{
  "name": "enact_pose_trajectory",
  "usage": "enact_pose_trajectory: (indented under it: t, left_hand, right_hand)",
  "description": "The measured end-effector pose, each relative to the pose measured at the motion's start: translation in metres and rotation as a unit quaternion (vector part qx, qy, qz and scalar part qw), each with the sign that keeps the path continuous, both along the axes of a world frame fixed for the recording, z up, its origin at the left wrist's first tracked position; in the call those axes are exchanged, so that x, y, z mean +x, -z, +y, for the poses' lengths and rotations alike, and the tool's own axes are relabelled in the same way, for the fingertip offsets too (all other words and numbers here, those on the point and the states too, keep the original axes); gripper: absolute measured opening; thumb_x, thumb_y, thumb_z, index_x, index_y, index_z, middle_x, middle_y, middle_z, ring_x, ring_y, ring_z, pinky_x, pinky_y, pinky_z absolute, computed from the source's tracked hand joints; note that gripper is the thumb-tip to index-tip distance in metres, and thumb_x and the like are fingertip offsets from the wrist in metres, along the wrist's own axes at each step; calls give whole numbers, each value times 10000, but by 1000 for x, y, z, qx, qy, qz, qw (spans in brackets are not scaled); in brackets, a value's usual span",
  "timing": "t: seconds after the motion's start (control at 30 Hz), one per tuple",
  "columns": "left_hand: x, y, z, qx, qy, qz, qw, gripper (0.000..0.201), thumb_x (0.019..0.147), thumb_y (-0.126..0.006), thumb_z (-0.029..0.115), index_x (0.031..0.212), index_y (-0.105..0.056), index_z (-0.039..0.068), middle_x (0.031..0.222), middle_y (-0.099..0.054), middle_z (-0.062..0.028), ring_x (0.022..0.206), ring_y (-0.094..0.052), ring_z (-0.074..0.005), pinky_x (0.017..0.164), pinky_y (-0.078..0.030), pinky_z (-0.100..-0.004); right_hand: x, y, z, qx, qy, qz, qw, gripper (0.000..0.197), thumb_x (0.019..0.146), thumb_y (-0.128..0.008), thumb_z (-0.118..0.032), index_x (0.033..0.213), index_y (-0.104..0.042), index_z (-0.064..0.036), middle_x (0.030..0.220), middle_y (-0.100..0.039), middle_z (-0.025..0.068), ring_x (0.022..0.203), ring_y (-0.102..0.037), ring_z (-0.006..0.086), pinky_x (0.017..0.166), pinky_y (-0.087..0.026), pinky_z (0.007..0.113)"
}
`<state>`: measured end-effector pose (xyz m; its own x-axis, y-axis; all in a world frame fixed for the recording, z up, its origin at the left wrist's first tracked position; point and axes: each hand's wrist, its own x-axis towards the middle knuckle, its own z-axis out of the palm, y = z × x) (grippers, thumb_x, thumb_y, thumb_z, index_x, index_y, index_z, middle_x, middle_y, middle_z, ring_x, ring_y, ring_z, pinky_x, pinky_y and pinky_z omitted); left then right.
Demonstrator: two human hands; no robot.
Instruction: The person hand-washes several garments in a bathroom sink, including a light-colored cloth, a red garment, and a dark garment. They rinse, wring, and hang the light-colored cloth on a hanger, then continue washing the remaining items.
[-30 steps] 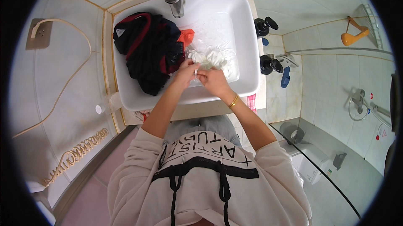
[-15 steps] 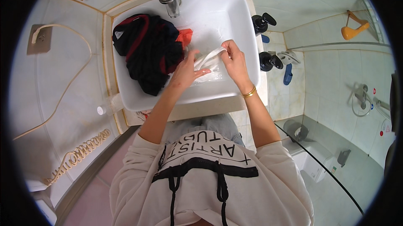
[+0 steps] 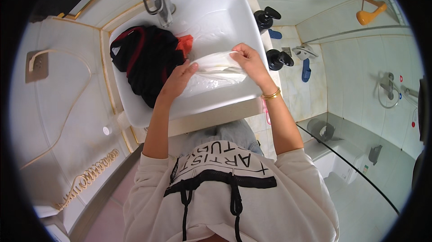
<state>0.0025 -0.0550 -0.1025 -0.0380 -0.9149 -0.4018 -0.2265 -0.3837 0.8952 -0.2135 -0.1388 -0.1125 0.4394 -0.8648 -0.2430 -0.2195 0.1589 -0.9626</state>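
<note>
seemingly plain white cloth (image 3: 215, 62)

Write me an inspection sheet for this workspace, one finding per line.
Surface: white washbasin, wet inside.
Things in hand: white cloth, stretched between both hands over the basin.
Clutter: black-and-red garment and orange-red cloth in the basin; two black pump bottles beside its right rim.
Hands: left hand and right hand each grip one end of the white cloth.
Cables: pale cable plugged into wall socket; coiled cord nearby.
Surroundings: faucet, blue slipper, orange hanger.
</note>
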Motion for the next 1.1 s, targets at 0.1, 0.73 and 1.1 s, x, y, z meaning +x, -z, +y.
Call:
enact_pose_trajectory:
  t: [0.1, 0.73, 1.1]
  left_hand:
    - [-19, 9, -9, 6, -150, 306, 940, 414, 900, -462, 333, 1169, -475, 19, 1072, -567, -80, 1005, -537, -217, 936, -369, -315]
    - [-84, 22, -39, 153, -143, 477, 854, 511, 914, -419, 349, 1234, -379, -47, 1211, -485, -137, 1123, -469, -247, 955, -366, -388]
    - [-107, 23, -44, 152, -122, 563, 803, 518, 912, -411, 364, 1256, -363, -20, 1219, -481, -141, 1137, -461, -255, 987, -333, -379]
  right_hand:
    - [5, 3, 5, 9, 20, -27, 999, 132, 814, -580, -137, 845, -547, -13, 622, -456, -35, 580, -383, 47, 519, -337, 215]
    - [-83, -42, -68, -181, 191, 192, 946, 183, 816, -567, -202, 824, -594, -21, 688, -596, 41, 621, -527, 103, 585, -426, 246]
    - [-96, -8, -127, 95, 138, 41, 985, 399, 802, -577, -441, 696, -548, -57, 620, -539, 3, 529, -476, 67, 448, -370, 196]
